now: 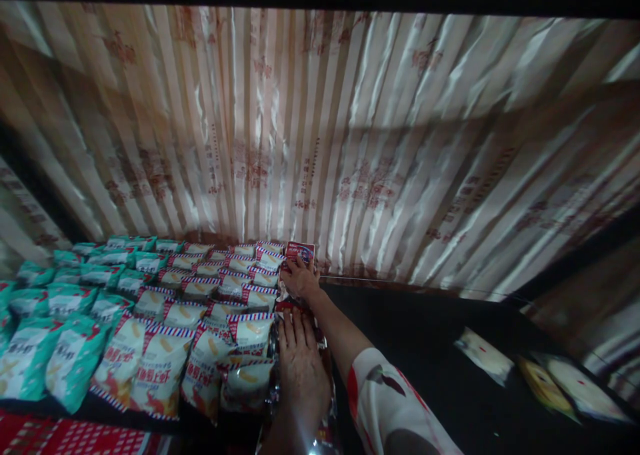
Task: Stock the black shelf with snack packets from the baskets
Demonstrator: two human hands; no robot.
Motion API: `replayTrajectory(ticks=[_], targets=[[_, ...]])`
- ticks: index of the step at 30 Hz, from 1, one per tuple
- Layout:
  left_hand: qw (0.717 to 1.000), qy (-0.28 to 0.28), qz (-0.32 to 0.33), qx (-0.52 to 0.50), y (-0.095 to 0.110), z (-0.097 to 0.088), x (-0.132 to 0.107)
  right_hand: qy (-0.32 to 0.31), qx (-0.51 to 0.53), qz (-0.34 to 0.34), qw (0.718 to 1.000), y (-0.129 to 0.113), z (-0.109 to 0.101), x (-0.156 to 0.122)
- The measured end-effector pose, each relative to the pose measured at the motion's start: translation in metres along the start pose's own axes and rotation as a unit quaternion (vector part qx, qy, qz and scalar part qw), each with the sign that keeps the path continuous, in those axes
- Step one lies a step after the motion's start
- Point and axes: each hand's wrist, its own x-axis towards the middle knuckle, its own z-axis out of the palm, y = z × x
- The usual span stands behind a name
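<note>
My right hand (299, 278) reaches to the back of a dark shelf (425, 335) and grips the lower edge of a red snack packet (301, 250) standing against the striped back wall. My left hand (300, 362) lies flat, fingers stretched out, on shiny packets (320, 435) stacked in a row in front of me. Just left of both hands sit rows of white snack bags with red-and-blue striped tops (220, 308).
Teal snack bags (60, 335) fill the shelf's far left. A shiny striped wrapping with red print (320, 142) covers the back wall. Red packaging (75, 438) shows at bottom left. Some flat packets (545, 375) lie on the dark shelf at right.
</note>
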Motion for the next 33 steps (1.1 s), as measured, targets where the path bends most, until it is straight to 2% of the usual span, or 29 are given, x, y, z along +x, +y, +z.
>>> replayTrajectory(ticks=[6,13,20,25,33], targets=[[1.0,-0.007,-0.001,0.004,0.001,0.001,0.0,0.012,-0.004,-0.005,1.0,-0.001,-0.006,-0.002],[1.0,0.017,-0.004,-0.001,0.001,0.004,-0.003,0.004,-0.003,-0.008,1.0,0.002,-0.007,0.005],[1.0,-0.014,-0.016,-0.007,0.002,0.005,-0.001,-0.016,-0.022,-0.024,0.999,0.006,-0.008,0.01],[1.0,-0.003,-0.01,-0.009,-0.001,0.008,-0.001,-0.018,-0.035,-0.043,0.998,0.006,-0.011,0.013],[1.0,-0.005,-0.017,0.02,0.003,0.003,0.0,0.016,-0.072,-0.061,0.995,0.005,-0.01,0.01]])
